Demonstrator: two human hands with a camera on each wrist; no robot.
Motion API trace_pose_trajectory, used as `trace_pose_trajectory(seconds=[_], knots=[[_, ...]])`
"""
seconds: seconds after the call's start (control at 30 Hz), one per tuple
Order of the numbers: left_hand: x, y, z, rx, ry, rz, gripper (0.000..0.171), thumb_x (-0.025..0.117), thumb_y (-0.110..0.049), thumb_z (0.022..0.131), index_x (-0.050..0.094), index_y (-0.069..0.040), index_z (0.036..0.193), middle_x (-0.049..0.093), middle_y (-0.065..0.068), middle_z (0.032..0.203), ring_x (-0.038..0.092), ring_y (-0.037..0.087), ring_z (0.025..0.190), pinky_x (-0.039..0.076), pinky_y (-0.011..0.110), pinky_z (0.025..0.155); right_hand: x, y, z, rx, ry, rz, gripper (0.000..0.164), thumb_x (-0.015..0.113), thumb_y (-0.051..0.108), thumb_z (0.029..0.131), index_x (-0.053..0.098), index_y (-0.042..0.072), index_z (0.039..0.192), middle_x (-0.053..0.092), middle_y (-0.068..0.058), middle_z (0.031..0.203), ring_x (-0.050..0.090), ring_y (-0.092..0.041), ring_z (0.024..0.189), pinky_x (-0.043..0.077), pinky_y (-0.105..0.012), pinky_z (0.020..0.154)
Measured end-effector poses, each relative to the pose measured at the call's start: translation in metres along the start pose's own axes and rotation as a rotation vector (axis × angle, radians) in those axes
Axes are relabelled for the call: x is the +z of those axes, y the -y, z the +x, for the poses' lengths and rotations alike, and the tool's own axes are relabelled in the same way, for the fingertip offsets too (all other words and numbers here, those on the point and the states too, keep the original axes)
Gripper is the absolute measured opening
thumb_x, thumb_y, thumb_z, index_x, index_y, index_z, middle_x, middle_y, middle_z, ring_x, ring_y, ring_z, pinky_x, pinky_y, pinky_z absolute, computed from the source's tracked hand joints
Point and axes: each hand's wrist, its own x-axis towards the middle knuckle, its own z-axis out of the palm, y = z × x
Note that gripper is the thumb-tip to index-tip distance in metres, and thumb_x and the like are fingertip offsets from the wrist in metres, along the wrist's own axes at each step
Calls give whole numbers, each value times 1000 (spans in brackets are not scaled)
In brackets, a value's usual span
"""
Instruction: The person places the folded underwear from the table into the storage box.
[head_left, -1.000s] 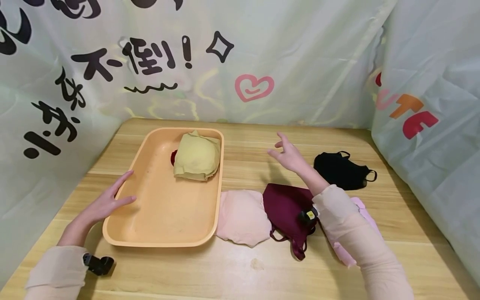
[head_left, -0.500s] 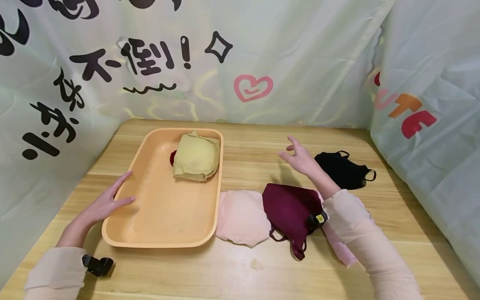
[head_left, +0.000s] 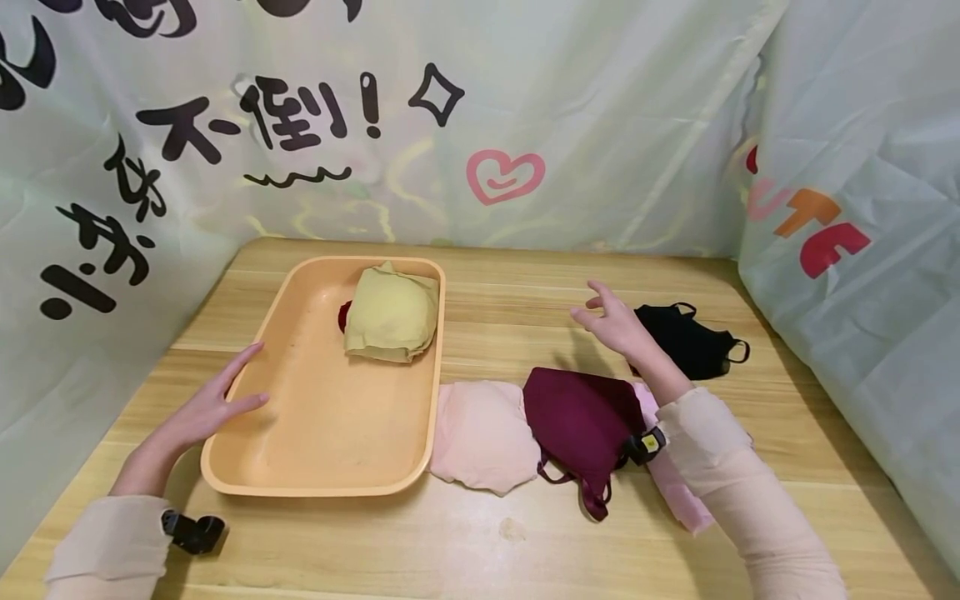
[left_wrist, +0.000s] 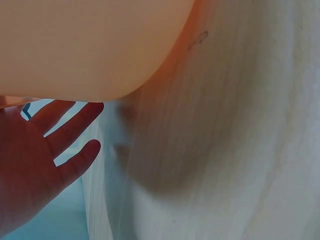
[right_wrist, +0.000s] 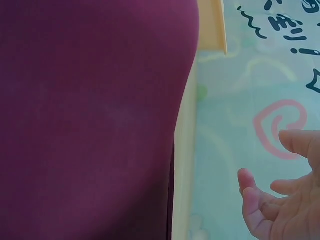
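My left hand (head_left: pixel 201 415) rests at the left rim of a peach plastic tray (head_left: pixel 330 442), thumb over the inside and straight fingers along the outer wall. Inside, at the back right, lies a folded khaki-yellow bra (head_left: pixel 392 315), with a bit of dark red cloth (head_left: pixel 344 317) showing beside it. Nothing is in my right hand (head_left: pixel 619 327), which hovers with loose fingers just left of a black bra (head_left: pixel 692 340). A burgundy bra (head_left: pixel 576 415) with straps lies below it, under the wrist; in the right wrist view this bra (right_wrist: pixel 95 115) fills the left side.
A pale pink folded garment (head_left: pixel 486 437) lies between the tray and the burgundy bra. A lilac garment (head_left: pixel 681 492) is partly hidden by my right sleeve. Printed cloth (head_left: pixel 600 125) hangs around the back and sides of the wooden table (head_left: pixel 517 558).
My right hand has drifted right and slightly toward me, closer to the black bra. The left hand and the tray have kept their places.
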Motion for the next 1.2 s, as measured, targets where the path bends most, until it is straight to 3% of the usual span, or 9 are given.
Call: trace_pose_trajectory(seconds=[0.8, 1.2], knots=[[1, -2, 0, 6, 4, 0, 78, 58, -12, 87, 7, -6, 147, 5, 32, 146, 0, 49, 131, 5, 70, 96, -30, -28, -16, 57, -24, -64, 74, 41, 42, 94, 6, 3, 146, 31, -30, 137, 49, -41, 110, 34, -55, 95], [1, 2, 1, 12, 2, -17, 78, 57, -12, 88, 7, -8, 147, 4, 30, 147, -2, 42, 133, 2, 67, 99, -49, -48, -20, 93, -45, -84, 74, 38, 40, 96, 3, -4, 144, 27, -35, 136, 47, -45, 111, 32, -57, 95]])
